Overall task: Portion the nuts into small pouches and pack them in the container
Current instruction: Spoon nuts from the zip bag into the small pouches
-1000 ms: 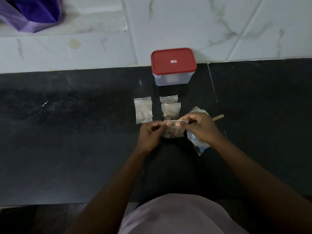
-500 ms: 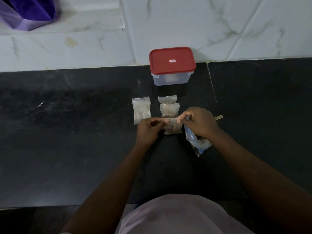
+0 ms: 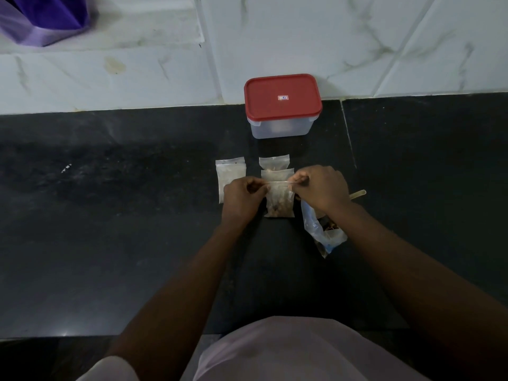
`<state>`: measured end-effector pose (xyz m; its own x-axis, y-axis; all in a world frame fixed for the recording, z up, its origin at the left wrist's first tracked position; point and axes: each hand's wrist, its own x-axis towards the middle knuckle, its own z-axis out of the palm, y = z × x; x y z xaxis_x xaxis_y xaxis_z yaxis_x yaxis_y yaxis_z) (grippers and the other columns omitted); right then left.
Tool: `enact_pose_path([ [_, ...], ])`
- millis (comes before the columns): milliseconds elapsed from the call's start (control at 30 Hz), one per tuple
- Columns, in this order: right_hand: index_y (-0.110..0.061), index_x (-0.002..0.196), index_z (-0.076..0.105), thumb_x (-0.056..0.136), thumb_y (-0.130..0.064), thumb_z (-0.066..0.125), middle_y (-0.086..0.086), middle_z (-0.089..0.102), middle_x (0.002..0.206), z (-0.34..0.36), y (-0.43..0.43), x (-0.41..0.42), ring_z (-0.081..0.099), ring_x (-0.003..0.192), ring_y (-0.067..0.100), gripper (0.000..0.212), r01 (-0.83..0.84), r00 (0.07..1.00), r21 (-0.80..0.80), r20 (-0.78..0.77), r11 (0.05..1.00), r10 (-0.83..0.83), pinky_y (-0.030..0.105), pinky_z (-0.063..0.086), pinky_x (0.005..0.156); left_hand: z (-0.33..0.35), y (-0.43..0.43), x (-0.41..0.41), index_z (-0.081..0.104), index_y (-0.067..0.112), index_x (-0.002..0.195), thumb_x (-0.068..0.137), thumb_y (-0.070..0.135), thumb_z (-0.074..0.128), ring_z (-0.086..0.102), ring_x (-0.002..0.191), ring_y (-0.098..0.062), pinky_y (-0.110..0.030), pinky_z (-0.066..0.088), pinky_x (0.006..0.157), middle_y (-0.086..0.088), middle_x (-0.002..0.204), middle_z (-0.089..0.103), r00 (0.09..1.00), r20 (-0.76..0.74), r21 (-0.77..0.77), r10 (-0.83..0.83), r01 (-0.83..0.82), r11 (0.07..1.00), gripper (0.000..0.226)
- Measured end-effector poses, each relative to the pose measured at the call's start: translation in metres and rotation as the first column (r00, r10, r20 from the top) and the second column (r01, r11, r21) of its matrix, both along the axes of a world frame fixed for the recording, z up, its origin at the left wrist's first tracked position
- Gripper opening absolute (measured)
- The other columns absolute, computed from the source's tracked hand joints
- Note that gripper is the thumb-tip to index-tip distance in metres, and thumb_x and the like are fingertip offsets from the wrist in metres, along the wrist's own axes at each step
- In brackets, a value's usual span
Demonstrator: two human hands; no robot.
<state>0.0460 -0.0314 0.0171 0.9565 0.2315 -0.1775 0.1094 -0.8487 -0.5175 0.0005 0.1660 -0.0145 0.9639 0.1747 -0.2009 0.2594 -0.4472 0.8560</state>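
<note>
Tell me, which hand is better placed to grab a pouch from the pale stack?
Probably the left hand, right beside the pale stack; the right hand pinches the far corner of the filled pouch.

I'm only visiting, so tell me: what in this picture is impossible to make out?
Inside the container, head view: its red lid is on, the wall cloudy.
The lid's label: too small to read.
The wooden stick: mostly hidden behind the right hand.
The purple object: cut off by the top-left corner.
Whether the pouch pinched by the left hand and right hand is sealed: too small.
</note>
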Motion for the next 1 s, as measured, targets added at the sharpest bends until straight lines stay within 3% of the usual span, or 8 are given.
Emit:
enact_pose_path([
  [100,-0.034,0.098,0.077,0.089,-0.036,0.074,-0.015,0.075,0.093,-0.002,0.001,0.000,0.068,0.091,0.005,0.010,0.018,1.000,-0.004,0.000,1.000,-0.018,0.047,0.052,0.095,0.000,0.003,0.001,0.076,0.020,0.102,0.092,0.021,0.075,0.071,0.087,0.000,-0.028,0.062,0.084,0.009,0.096,0.075,0.999,-0.032,0.002,-0.010,0.010,1.000,0.010],
  [300,-0.032,0.100,0.076,0.084,-0.032,0.074,-0.018,0.072,0.090,-0.002,0.000,-0.003,0.066,0.086,0.001,0.017,0.044,0.998,0.146,0.040,0.988,-0.051,0.045,0.056,0.087,0.011,0.012,-0.005,0.075,0.017,0.103,0.092,0.022,0.074,0.072,0.077,-0.006,-0.017,0.059,0.060,0.005,0.094,0.074,0.997,-0.062,-0.049,0.039,-0.043,0.998,0.011],
  [467,-0.028,0.103,0.077,0.087,-0.024,0.074,-0.016,0.070,0.097,0.007,0.019,0.001,0.056,0.073,-0.005,0.017,0.002,0.997,0.233,0.068,0.972,-0.018,0.027,0.054,0.076,0.013,0.031,-0.003,0.072,0.021,0.108,0.092,0.024,0.074,0.067,0.089,-0.002,-0.019,0.058,0.076,0.007,0.105,0.071,0.990,-0.034,0.063,0.134,-0.131,0.989,0.016],
  [533,-0.028,0.104,0.077,0.088,-0.022,0.073,-0.015,0.070,0.098,0.009,0.031,0.005,0.054,0.074,-0.007,0.018,-0.023,0.997,0.249,0.083,0.968,0.002,0.023,0.050,0.075,0.011,0.037,0.001,0.068,0.022,0.117,0.089,0.028,0.077,0.064,0.100,-0.007,-0.021,0.054,0.080,0.004,0.119,0.064,0.982,-0.006,0.184,0.189,-0.185,0.965,0.031],
  [633,-0.028,0.105,0.077,0.089,-0.022,0.071,-0.015,0.070,0.100,0.013,0.050,0.011,0.053,0.075,-0.007,0.018,-0.055,0.995,0.236,0.092,0.970,0.033,0.017,0.043,0.072,0.010,0.039,0.014,0.052,0.018,0.138,0.081,0.041,0.083,0.051,0.127,-0.020,-0.035,0.051,0.098,-0.004,0.142,0.046,0.964,-0.130,0.335,0.231,-0.176,0.926,0.069],
  [700,-0.028,0.105,0.078,0.090,-0.022,0.070,-0.014,0.071,0.102,0.013,0.061,0.015,0.058,0.081,-0.004,0.017,-0.059,0.996,0.217,0.084,0.974,0.041,0.019,0.047,0.075,0.012,0.036,0.022,0.041,0.014,0.144,0.074,0.051,0.086,0.043,0.136,-0.027,-0.045,0.048,0.106,-0.009,0.147,0.039,0.940,-0.208,0.418,0.270,-0.164,0.893,0.091],
  [800,-0.028,0.105,0.077,0.091,-0.021,0.069,-0.013,0.073,0.104,0.010,0.071,0.017,0.065,0.093,0.002,0.017,-0.045,0.997,0.201,0.076,0.979,0.030,0.030,0.055,0.084,0.013,0.027,0.030,0.031,0.009,0.147,0.069,0.056,0.087,0.038,0.142,-0.032,-0.048,0.044,0.110,-0.012,0.151,0.035,0.916,-0.267,0.496,0.300,-0.136,0.857,0.107],
  [1000,-0.027,0.107,0.076,0.091,-0.021,0.068,-0.012,0.073,0.105,0.004,0.072,0.018,0.065,0.098,0.003,0.019,-0.012,0.998,0.171,0.066,0.985,0.001,0.034,0.056,0.089,0.008,0.027,0.034,0.029,0.009,0.147,0.069,0.046,0.091,0.041,0.139,-0.033,-0.051,0.045,0.110,-0.013,0.149,0.037,0.901,-0.301,0.464,0.311,-0.147,0.874,0.106],
])
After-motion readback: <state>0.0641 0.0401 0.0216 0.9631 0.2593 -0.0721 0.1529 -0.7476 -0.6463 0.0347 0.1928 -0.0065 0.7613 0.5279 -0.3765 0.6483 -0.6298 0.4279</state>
